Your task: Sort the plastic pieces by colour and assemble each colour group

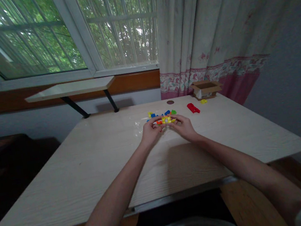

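Note:
Between my two hands, over the middle of the desk, is a small toy-block assembly [166, 120], mostly yellow with an orange-red part at its left end. The fingers of my left hand [151, 131] are closed on its left side. My right hand [184, 126] grips its right side the same way. Just beyond the hands lie several loose toy blocks: a blue one [167, 112], a green one [173, 112] and a yellow one [150, 114] among them. My fingers hide part of this group.
A long red block piece [193, 108] lies to the right, with a yellow piece [203, 101] beyond it. An open cardboard box [207, 90] stands at the back right corner. A dark round disc [170, 102] lies near the desk's back edge. A raised shelf [73, 88] stands back left.

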The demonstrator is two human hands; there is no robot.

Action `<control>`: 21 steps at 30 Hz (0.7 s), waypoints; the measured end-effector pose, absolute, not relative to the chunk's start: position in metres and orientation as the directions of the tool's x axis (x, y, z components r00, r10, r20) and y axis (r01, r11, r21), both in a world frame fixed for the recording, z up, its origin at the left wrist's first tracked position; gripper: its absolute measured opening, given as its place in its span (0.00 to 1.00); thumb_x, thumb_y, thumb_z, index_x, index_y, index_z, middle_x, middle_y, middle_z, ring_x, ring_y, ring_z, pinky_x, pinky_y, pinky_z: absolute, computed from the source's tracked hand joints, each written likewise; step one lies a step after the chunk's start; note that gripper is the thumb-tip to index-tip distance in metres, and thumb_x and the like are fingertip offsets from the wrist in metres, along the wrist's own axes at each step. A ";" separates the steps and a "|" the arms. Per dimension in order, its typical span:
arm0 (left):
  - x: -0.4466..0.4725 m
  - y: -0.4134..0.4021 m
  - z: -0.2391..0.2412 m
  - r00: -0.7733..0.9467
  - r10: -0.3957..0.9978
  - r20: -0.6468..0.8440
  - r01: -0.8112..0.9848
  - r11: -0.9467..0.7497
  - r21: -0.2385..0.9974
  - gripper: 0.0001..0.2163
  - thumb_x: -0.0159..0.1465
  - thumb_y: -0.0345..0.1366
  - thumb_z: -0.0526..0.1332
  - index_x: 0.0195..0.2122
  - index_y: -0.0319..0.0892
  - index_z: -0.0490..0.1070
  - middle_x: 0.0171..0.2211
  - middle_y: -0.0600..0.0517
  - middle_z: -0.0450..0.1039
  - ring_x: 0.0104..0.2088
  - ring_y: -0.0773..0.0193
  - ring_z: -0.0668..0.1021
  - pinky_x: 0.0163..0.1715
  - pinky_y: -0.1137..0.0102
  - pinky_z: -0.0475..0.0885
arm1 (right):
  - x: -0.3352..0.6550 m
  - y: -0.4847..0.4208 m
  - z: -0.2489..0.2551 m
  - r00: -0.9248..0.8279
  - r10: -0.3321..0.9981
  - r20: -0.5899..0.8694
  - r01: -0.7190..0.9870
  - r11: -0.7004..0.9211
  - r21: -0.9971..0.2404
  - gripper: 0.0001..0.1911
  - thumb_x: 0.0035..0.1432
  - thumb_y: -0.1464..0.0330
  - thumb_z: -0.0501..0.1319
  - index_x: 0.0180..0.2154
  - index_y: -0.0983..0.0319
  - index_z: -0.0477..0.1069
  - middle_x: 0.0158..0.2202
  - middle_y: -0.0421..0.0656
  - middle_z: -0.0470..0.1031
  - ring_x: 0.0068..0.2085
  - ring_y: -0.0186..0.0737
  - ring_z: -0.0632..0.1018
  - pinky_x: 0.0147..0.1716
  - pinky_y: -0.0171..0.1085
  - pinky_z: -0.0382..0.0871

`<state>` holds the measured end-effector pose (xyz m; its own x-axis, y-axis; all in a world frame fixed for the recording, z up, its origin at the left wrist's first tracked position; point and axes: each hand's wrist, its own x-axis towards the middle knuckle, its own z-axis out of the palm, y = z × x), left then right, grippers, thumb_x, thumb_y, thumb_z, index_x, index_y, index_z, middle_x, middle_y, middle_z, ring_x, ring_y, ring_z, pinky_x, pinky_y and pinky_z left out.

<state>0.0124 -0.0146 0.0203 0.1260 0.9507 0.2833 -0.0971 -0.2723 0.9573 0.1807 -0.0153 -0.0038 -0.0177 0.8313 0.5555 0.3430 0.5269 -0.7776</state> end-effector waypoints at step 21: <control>0.013 -0.021 0.030 0.032 0.937 0.347 -0.160 -0.338 0.927 0.22 0.43 0.38 0.70 0.41 0.41 0.74 0.35 0.52 0.71 0.19 0.80 0.62 0.21 0.78 0.62 | 0.173 -0.013 0.000 -0.271 0.951 0.150 -0.283 0.070 -0.957 0.23 0.36 0.54 0.70 0.32 0.60 0.68 0.26 0.37 0.69 0.23 0.29 0.66 0.25 0.33 0.63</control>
<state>0.0133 -0.0213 0.0304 0.0323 0.9372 0.3474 -0.1599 -0.3382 0.9274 0.1730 -0.0133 -0.0004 -0.2713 0.9507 0.1501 -0.2825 0.0705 -0.9567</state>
